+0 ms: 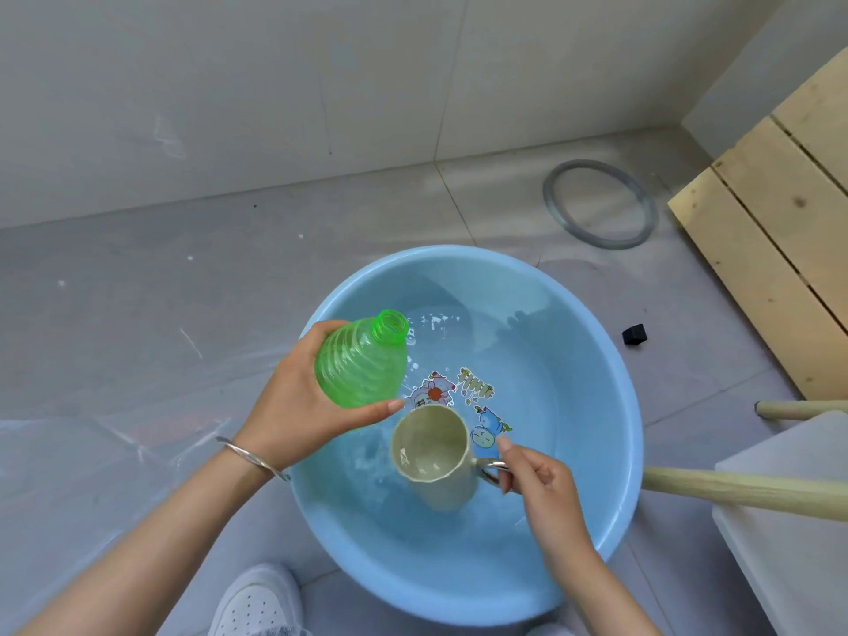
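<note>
Over the basin, the left hand [293, 406] wraps a ribbed, translucent green plastic bottle [362, 360], uncapped and tilted. Just beside it, the right hand [541, 479] pinches the metal handle of a faceted cream mug [433, 452]. Beneath both sits a smooth, round blue basin [610, 383] with cartoon stickers.

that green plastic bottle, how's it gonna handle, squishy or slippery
The green bottle looks thin, ribbed and see-through, so probably light and easy to dent. Held by the left hand over the water in the blue basin, it may be wet and slippery. Round-bodied, it would likely roll if laid down.
</note>
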`<state>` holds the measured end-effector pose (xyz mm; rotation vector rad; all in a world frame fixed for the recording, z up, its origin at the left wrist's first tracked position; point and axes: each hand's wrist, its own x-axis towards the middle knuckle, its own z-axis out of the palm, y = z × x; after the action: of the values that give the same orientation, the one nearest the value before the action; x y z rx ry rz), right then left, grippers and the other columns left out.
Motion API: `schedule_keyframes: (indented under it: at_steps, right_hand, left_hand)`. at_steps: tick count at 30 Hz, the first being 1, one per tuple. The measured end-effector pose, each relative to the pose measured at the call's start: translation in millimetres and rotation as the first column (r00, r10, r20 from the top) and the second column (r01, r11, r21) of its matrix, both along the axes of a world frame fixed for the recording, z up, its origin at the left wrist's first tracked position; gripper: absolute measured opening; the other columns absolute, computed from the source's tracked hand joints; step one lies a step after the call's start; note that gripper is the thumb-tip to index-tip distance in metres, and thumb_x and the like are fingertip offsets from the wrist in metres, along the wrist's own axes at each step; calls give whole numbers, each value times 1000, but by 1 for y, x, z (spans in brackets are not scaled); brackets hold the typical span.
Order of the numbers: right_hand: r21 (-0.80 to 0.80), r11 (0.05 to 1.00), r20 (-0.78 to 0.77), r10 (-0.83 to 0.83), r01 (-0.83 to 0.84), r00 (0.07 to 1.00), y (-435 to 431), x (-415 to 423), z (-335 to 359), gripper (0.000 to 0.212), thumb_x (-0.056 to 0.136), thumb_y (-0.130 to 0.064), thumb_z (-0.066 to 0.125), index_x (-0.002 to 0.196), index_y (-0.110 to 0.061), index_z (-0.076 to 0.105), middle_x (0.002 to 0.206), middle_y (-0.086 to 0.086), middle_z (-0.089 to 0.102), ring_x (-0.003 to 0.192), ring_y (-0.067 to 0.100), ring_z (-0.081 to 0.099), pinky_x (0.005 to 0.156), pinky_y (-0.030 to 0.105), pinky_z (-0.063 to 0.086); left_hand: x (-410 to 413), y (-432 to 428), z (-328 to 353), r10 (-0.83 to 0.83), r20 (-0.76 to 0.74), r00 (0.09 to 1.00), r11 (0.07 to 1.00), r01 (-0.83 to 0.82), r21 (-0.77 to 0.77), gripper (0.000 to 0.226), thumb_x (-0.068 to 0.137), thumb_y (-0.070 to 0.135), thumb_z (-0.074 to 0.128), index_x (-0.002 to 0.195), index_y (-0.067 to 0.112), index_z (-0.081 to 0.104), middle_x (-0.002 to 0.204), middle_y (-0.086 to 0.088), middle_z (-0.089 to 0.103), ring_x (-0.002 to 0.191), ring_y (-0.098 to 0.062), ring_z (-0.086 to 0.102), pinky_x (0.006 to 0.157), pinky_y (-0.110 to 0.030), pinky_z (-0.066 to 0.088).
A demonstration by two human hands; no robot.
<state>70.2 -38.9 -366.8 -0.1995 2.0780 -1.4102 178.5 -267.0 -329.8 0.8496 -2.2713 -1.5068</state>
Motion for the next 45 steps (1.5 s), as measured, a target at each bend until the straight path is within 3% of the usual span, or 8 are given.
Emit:
schedule_keyframes:
  at_steps: [4,8,12,20,24,27,37,45]
  right_hand:
    - [-38,993,-109,-113,110,988,10,-19,23,57,64,-62,66,41,-17,41,51,6,33,56,16,39,64,27,38]
    - [-98,980,-251,-191,171,949,19,-38,47,55,79,-30,74,45,-8,37,49,5,27,50,13,26,46,15,26]
    - [-117,964,-315,-263,238,912,25,-46,65,51,85,-9,66,48,2,32,55,6,17,53,13,19,46,5,32]
    - [-104,973,-347,-228,204,909,22,-43,82,47,83,-5,67,49,-9,34,46,-5,19,34,1,33,44,5,32]
    - [-54,987,-401,-158,149,902,20,-40,80,53,81,-14,72,43,-12,34,40,-8,27,46,7,41,51,16,32]
    - [-32,991,-437,-134,134,889,17,-37,80,46,79,-20,74,47,-9,42,43,4,34,59,16,50,49,19,30]
    - [93,990,-543,-36,103,839,6,-29,98,45,78,-18,75,52,10,50,41,-4,23,42,11,23,42,15,20]
    - [123,989,-602,8,83,799,4,-23,110,51,77,-23,78,46,-5,41,41,-4,27,45,11,26,45,16,21]
  left_hand:
    - [-4,6,-13,-56,45,997,997,58,-47,83,43,65,80,115,34,50,108,19,60,102,3,57,84,-6,41]
    - [-7,17,-29,-129,74,989,988,134,-71,85,46,65,79,118,32,48,112,21,57,106,8,53,88,-2,35]
    - [-5,23,-44,-189,105,976,975,199,-99,86,48,65,79,121,31,48,116,21,54,109,6,52,94,-8,36]
    - [5,28,-52,-195,125,973,960,216,-180,84,50,69,77,122,41,45,118,24,52,111,0,53,96,-23,42]
    - [5,32,-52,-195,180,964,944,234,-233,86,49,74,72,123,43,42,118,22,52,110,-2,52,94,-24,44]
    - [6,34,-53,-202,242,949,920,269,-285,88,50,75,70,126,39,43,119,23,51,110,-3,50,89,-19,42]
    - [5,33,-56,-179,256,950,927,250,-280,90,50,75,70,127,40,41,121,23,50,114,-4,49,90,-23,43]
    - [6,33,-56,-166,233,958,939,226,-259,87,50,73,72,125,42,40,121,23,50,114,-4,49,86,-22,43]
